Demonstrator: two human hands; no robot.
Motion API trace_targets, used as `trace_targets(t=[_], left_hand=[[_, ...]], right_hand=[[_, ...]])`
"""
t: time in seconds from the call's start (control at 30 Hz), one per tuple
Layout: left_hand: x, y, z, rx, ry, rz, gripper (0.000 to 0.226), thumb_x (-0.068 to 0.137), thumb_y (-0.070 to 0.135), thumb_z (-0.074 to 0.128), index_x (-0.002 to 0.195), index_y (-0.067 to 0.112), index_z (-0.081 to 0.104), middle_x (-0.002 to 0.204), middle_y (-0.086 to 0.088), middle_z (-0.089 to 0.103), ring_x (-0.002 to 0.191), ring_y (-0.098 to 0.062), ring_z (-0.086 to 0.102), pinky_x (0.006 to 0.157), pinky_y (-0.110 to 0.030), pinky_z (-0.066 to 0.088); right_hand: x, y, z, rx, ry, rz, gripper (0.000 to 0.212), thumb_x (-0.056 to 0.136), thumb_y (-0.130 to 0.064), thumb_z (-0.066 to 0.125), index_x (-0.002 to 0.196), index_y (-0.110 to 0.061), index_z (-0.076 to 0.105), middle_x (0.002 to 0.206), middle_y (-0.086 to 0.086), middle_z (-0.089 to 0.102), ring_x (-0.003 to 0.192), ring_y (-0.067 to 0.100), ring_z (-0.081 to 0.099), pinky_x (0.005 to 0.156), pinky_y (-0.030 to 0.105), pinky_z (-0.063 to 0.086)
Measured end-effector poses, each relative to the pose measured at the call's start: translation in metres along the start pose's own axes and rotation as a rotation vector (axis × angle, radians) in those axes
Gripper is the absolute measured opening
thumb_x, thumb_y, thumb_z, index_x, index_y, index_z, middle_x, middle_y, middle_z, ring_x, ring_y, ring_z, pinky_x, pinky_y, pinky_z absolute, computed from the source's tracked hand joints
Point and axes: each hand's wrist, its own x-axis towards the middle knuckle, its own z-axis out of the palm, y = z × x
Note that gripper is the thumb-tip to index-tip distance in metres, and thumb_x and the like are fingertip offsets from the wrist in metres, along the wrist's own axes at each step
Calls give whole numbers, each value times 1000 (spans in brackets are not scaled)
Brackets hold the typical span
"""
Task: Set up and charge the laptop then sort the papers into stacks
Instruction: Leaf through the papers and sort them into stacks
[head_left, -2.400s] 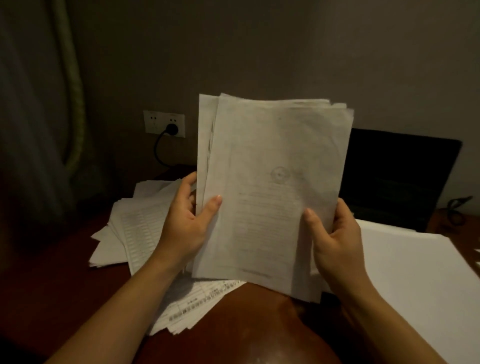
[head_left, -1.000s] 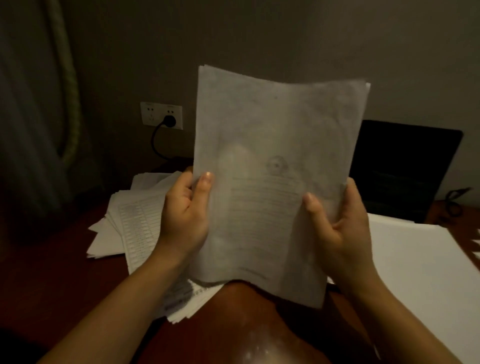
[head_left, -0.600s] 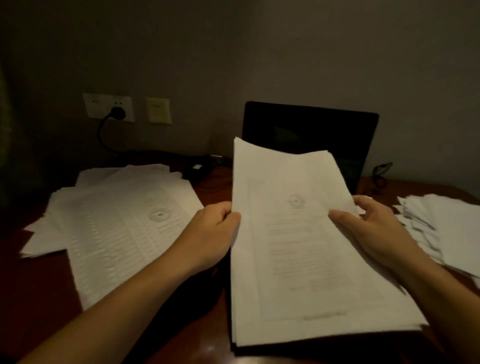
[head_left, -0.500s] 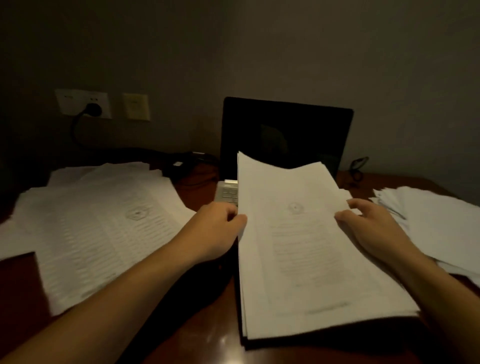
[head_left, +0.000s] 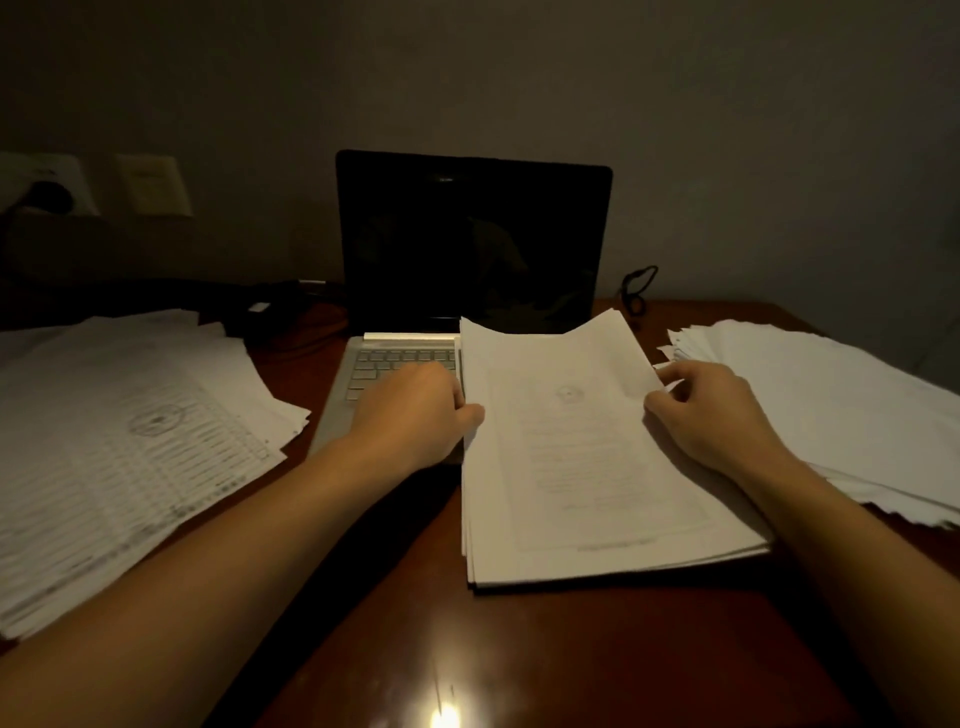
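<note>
Head view: my left hand (head_left: 415, 415) curls on the left edge of the middle paper stack (head_left: 587, 467), and my right hand (head_left: 711, 410) pinches its right edge. The stack lies between them on the desk (head_left: 571, 649), its far end over the open laptop (head_left: 467, 239). A printed pile (head_left: 130, 441) sits outside my left hand, a plain pile (head_left: 831, 405) outside my right.

The centre stack (head_left: 597, 467) is showing white with grey text lines. The laptop (head_left: 467, 239) is showing black screen, silver keyboard; worktop (head_left: 571, 649) is showing reddish-brown.
</note>
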Motion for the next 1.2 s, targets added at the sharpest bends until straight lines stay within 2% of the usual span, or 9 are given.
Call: trace_targets(t=[0.1,0.2,0.4,0.6,0.73,0.83,0.93,1.03,1.2], left_hand=[[6,7,7,23,23,15,35,96,45,61,71,21,68,65,2,65,60,-14,61,57,-29,49],[9,10,12,67,54,14,32,96,43,60,72,22,67,67,3,64,63,-14,62,65,-32,56],[11,2,12,146,93,11,35,98,43,57,70,22,61,64,3,59,59,-13,56,52,-26,38],[11,-4,13,166,122,7,42,97,54,52,73,20,59,65,3,58,63,-15,57,58,-29,46],[4,-15,-1,194,145,-7,42,99,59,45,85,21,59,82,4,63,77,-17,60,63,-31,44],[-4,-41,-16,190,162,-32,43,99,60,44,87,23,62,80,5,61,74,-15,58,70,-33,52],[-9,-85,-30,284,139,-121,44,97,64,40,101,26,61,102,1,61,98,-21,56,90,-43,46],[-24,-131,-48,376,89,-250,52,96,66,37,126,28,56,130,-7,55,123,-29,46,99,-50,37],[-52,-209,-66,320,-35,-537,78,94,77,22,158,33,19,168,-8,12,154,-34,7,118,-64,9]], right_hand=[[6,9,2,-28,4,32,29,93,-27,64,119,-16,67,97,0,67,80,15,62,82,38,56],[10,16,5,-44,22,31,27,92,-27,66,118,-18,67,96,-2,65,78,12,61,80,34,54],[14,19,14,-59,54,-47,22,93,-23,66,113,-17,68,101,0,67,86,16,61,85,33,54],[19,11,13,-188,30,-60,24,90,-32,69,112,-23,66,105,-2,68,87,16,61,82,36,57],[17,-14,15,-193,8,-128,21,90,-33,68,109,-24,66,93,-3,65,77,12,60,75,34,58],[8,-49,27,-158,-44,-207,15,92,-32,65,106,-24,66,78,-5,63,69,10,60,70,35,59],[-4,-93,48,-157,-107,-332,15,93,-32,62,104,-24,66,77,-6,63,67,11,60,64,31,54],[-17,-137,73,-183,-165,-451,16,94,-33,60,106,-26,66,85,-5,64,74,15,61,64,29,52],[-33,-198,113,-180,-257,-593,14,93,-35,58,101,-27,67,86,-6,65,74,15,61,66,32,55]])
